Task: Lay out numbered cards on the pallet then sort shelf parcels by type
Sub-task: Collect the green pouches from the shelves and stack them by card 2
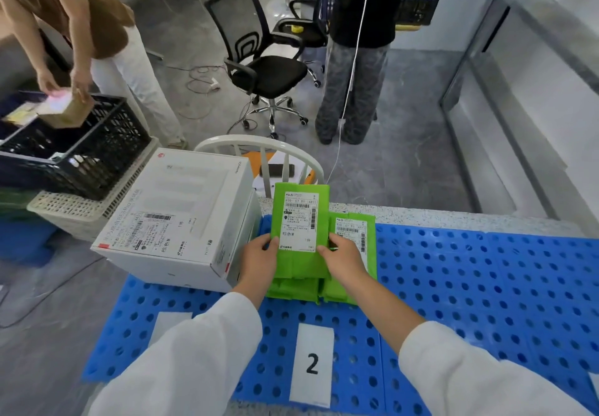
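Note:
A green mailer parcel with a white shipping label is held at its lower corners by my left hand and my right hand. It sits over a stack of other green parcels on the blue perforated pallet. A white card marked 2 lies on the pallet nearer me. Another white card is partly hidden behind my left sleeve. A white labelled box stands at the pallet's left corner, touching the green stack.
A black crate rests on a beige basket at left, where a person in a brown top handles a brown parcel. A white chair back, a black office chair and a standing person in dark clothes are beyond the pallet.

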Tool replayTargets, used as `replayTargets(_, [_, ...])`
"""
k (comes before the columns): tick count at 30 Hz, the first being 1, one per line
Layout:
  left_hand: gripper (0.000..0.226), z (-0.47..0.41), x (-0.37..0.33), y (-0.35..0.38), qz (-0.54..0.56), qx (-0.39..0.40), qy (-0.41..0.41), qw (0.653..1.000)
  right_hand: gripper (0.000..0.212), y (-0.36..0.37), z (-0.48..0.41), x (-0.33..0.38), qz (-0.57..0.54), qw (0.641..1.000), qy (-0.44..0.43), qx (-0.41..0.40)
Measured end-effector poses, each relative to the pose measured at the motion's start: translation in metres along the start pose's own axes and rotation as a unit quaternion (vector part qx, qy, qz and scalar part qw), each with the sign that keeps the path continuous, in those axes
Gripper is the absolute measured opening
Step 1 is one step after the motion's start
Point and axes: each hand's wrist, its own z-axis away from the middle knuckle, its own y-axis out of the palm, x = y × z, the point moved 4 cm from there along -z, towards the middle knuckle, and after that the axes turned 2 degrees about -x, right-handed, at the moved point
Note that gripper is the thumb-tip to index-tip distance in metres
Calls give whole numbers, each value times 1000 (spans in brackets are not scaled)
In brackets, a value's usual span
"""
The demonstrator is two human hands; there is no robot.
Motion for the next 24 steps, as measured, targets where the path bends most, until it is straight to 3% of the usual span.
replayTargets(6, [31,-1,-26,16,-48,-24,55,997,26,-30,4,6,3,999,-42,-30])
replayTargets(11, [34,13,-40,44,-103,5,100,990,33,-64,9,-10,24,998,-19,-53])
replayTargets(13, [16,18,-38,59,-122,30,95,988,45,-71,9,-23,41,997,12,-58])
replayTargets(15, [27,21,-34,71,-151,45,81,984,47,-75,6,-37,63,996,28,-63])
replayTargets(17, [34,24,-30,78,-165,57,76,982,44,-77,3,-49,74,995,37,-62])
replayTargets(21, [17,30,-25,87,-179,92,78,976,33,-80,0,-64,66,996,39,-55])
replayTargets(24, [22,28,-18,87,-158,90,62,981,21,-77,0,-71,37,997,49,-39])
